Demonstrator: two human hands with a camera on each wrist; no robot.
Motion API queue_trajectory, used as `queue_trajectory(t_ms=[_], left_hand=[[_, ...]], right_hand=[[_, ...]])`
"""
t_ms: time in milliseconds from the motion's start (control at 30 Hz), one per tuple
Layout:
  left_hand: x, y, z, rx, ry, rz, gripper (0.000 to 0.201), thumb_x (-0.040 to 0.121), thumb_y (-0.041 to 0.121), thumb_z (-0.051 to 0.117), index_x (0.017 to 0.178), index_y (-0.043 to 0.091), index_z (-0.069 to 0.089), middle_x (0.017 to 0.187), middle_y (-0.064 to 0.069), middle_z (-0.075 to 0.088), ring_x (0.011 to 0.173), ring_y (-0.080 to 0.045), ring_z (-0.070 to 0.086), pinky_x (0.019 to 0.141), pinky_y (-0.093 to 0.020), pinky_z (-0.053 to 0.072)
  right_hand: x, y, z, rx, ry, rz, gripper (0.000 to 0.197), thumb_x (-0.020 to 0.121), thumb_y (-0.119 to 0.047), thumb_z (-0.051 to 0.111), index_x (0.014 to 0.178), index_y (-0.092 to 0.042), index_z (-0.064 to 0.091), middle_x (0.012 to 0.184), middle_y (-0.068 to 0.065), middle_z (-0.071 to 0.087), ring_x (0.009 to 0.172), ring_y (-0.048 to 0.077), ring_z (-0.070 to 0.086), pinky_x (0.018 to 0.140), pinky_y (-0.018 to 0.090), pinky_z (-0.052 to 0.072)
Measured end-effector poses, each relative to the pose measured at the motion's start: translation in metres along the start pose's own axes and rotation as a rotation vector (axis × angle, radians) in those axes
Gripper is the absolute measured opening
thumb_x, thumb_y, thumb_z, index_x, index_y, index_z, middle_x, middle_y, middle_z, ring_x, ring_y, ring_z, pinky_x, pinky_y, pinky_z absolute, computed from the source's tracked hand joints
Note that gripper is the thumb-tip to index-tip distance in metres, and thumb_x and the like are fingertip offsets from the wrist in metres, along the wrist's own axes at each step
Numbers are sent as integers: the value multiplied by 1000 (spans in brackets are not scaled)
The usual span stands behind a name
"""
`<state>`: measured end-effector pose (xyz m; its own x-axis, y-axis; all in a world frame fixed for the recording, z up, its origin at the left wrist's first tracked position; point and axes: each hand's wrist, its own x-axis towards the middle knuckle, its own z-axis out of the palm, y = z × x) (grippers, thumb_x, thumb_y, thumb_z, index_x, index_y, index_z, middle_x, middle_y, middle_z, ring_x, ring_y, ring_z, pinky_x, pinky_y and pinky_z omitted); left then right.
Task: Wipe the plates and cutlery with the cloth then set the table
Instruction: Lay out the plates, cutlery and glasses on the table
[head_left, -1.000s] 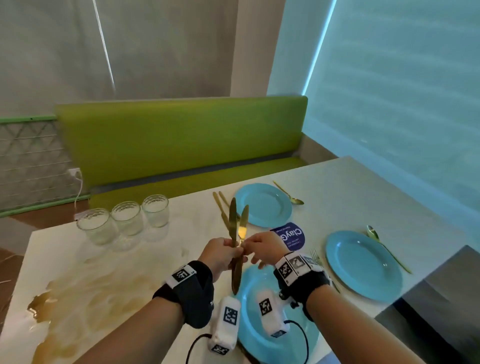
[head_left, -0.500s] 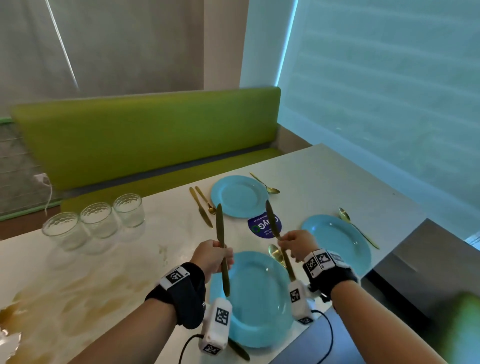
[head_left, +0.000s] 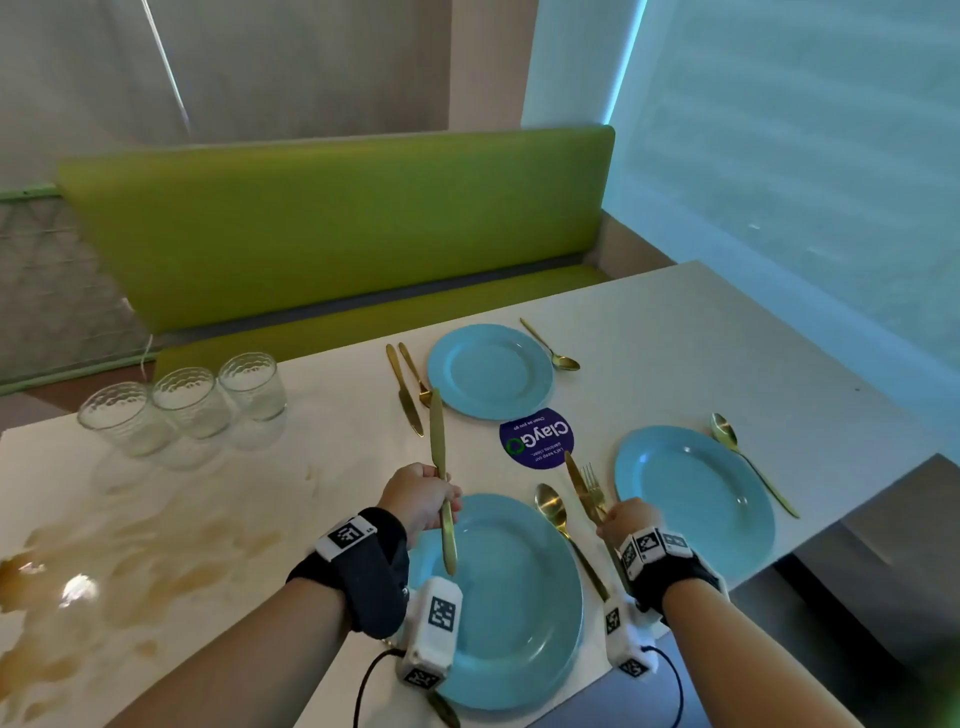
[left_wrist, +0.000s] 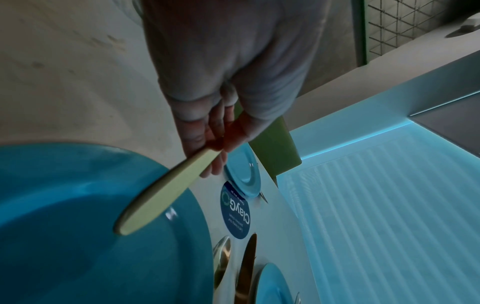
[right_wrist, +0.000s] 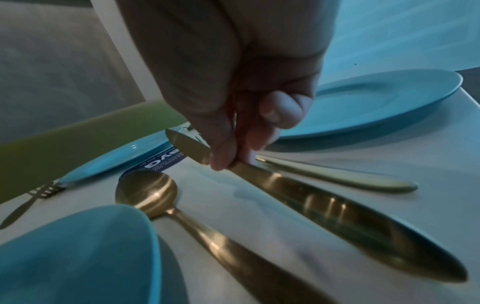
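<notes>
My left hand (head_left: 441, 493) grips a gold knife (head_left: 438, 452) by its middle and holds it raised, blade pointing away, over the left rim of the near blue plate (head_left: 519, 639). The left wrist view shows its handle (left_wrist: 155, 193) above that plate (left_wrist: 64, 236). My right hand (head_left: 605, 522) pinches a second gold knife (head_left: 576, 480), held low at the table between a gold spoon (head_left: 550, 506) and a fork (head_left: 592, 480). In the right wrist view the fingers (right_wrist: 223, 158) hold this knife (right_wrist: 324, 207) near the blade; whether it touches the table is unclear. No cloth is in view.
A right plate (head_left: 693, 499) has a spoon (head_left: 727, 431) beside it. The far plate (head_left: 491, 371) has a knife (head_left: 402, 387), a fork and a spoon. A round sticker (head_left: 536, 438) lies between the plates. Three glasses (head_left: 189, 400) stand far left, near a brown stain (head_left: 119, 561). A green bench (head_left: 337, 223) is behind.
The two knives were held together above the table a second ago. My hands have moved apart: the right one has lowered its knife beside the fork, the left keeps its knife raised.
</notes>
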<state>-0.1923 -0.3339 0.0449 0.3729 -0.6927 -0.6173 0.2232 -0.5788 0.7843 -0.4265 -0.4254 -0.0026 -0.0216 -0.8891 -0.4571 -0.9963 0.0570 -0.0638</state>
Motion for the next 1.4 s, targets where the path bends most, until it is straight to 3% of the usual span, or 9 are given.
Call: queue_trajectory(t_ms=[267, 667, 800, 867, 933, 1067, 1133, 1200, 1400], left_hand=[[8, -3, 18, -11, 23, -11, 15, 88, -8, 50, 83, 5, 48, 82, -15, 57, 64, -20, 57, 63, -33, 54], [7, -3, 28, -26, 31, -22, 16, 89, -7, 51, 82, 7, 49, 96, -21, 58, 67, -21, 58, 65, -34, 55], [5, -6, 26, -36, 47, -20, 15, 89, -7, 50, 82, 6, 51, 91, -18, 57, 68, -22, 57, 65, -35, 55], [1, -8, 23, -39, 53, -26, 14, 89, -7, 49, 83, 5, 52, 82, -14, 54, 67, -23, 55, 64, -34, 55], [-4, -9, 18, -43, 48, -27, 17, 88, -7, 48, 79, 7, 52, 79, -10, 51, 67, -22, 53, 64, -34, 56], [-15, -11, 4, -58, 26, -7, 22, 87, -9, 49, 76, 10, 52, 81, -7, 51, 69, -18, 50, 71, -38, 56], [-21, -17, -8, -60, 10, 1, 25, 87, -11, 48, 75, 11, 52, 80, -5, 52, 68, -17, 50, 65, -34, 54], [-29, -27, -25, -57, -8, -5, 25, 88, -11, 48, 76, 10, 52, 79, -5, 54, 67, -18, 51, 60, -30, 51], [-54, -70, -87, -26, 46, -61, 23, 88, -12, 48, 79, 9, 52, 79, -10, 53, 65, -21, 52, 54, -31, 53]], right_hand=[[10, -1, 10, 8, -48, 83, 22, 84, -19, 54, 98, -9, 67, 102, 6, 69, 97, 22, 66, 72, 24, 49], [12, -1, 11, 99, 4, 133, 21, 86, -16, 57, 104, -8, 64, 108, 10, 66, 102, 25, 64, 82, 30, 51], [5, -6, -2, 172, 20, 75, 14, 83, -14, 55, 90, -9, 67, 97, 11, 67, 91, 27, 64, 72, 27, 49], [-2, -13, -11, 212, 28, 17, 11, 80, -14, 55, 73, -14, 64, 86, 12, 65, 81, 28, 60, 74, 27, 52], [-15, -23, -19, 258, 36, -60, 12, 80, -17, 58, 74, -14, 68, 86, 10, 67, 85, 28, 62, 76, 27, 51], [-47, -51, -20, 329, 15, -234, 21, 82, -25, 62, 63, -18, 63, 82, -1, 67, 87, 19, 64, 55, 13, 38], [-65, -66, -13, 353, -18, -280, 6, 80, -21, 68, 85, -19, 71, 95, 1, 69, 97, 17, 64, 68, 14, 41], [-83, -80, 1, 336, -39, -302, 21, 79, -21, 70, 99, -15, 72, 105, 3, 70, 99, 17, 64, 77, 19, 45], [-147, -117, 53, 209, -90, -325, 18, 79, -25, 69, 95, -18, 72, 104, 2, 70, 97, 18, 64, 83, 26, 50]])
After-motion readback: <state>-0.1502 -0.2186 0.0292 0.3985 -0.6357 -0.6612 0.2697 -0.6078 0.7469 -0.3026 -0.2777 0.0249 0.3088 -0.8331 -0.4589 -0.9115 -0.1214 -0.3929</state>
